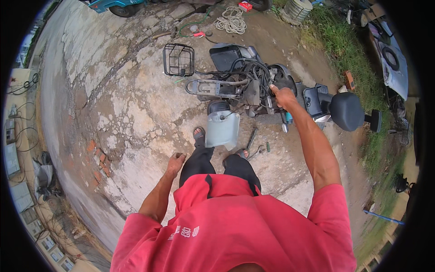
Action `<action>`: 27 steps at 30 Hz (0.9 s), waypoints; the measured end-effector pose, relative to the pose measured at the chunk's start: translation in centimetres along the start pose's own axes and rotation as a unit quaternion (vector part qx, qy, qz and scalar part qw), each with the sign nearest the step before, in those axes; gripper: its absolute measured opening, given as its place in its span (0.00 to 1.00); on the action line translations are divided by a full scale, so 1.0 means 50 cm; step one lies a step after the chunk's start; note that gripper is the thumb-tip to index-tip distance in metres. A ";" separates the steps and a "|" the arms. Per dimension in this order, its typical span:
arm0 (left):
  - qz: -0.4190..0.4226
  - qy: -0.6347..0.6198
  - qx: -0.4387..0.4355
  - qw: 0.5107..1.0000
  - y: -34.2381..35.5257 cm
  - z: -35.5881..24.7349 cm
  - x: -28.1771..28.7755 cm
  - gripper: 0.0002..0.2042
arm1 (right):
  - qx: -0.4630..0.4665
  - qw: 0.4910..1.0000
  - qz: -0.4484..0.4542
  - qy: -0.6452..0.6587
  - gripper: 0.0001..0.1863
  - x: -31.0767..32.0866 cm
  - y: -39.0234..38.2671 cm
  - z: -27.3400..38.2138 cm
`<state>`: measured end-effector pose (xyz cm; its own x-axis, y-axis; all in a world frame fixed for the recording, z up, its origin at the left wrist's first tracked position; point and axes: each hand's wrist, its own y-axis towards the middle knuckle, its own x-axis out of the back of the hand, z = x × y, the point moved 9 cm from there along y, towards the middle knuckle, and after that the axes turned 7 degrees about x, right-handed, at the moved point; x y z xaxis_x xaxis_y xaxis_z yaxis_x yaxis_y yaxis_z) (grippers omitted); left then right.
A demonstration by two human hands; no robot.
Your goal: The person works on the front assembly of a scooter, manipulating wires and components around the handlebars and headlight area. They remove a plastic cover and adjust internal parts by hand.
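A partly stripped electric scooter [250, 94] stands in front of me, its dark cables and frame exposed. My right hand [284, 97] reaches onto its middle, fingers curled down at the bundle of cables [256, 68]; the exact part under them is hidden. Beside my left thigh hangs my left hand [176, 162], its fingers curled in and apart from the scooter. Whether it holds anything small cannot be made out. A pale grey panel [223, 128] sits between the scooter and my feet. The black padded seat [347, 111] is at the right end, the wire basket [178, 60] at the left.
Near my right foot lie a dark-handled tool [252, 137] and a green-handled screwdriver [268, 147]. Coiled rope [230, 20], a hammer [165, 34] and a white bucket [297, 10] lie farther off. Broken bricks [100, 159] are at the left, grass [333, 38] at the right.
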<state>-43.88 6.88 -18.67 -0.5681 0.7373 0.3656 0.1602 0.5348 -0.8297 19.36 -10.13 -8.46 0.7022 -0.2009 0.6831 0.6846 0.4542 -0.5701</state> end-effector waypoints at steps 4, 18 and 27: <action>0.021 0.051 0.000 0.999 0.073 -0.020 0.051 0.21 | -0.013 0.999 -0.007 0.038 0.38 0.001 -0.017 0.001; 0.052 0.101 -0.046 0.993 0.312 -0.141 0.221 0.18 | -0.084 0.988 -0.047 0.124 0.32 0.015 -0.097 0.083; 0.099 0.054 0.001 0.994 0.273 0.000 0.075 0.18 | -0.079 0.994 -0.005 0.073 0.32 0.015 -0.072 0.053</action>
<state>-43.81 16.95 -28.60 -0.4352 0.8685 0.2374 0.2586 0.3732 -0.8910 16.88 -9.62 -4.69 0.7079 -0.3345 0.6221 0.7061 0.3119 -0.6358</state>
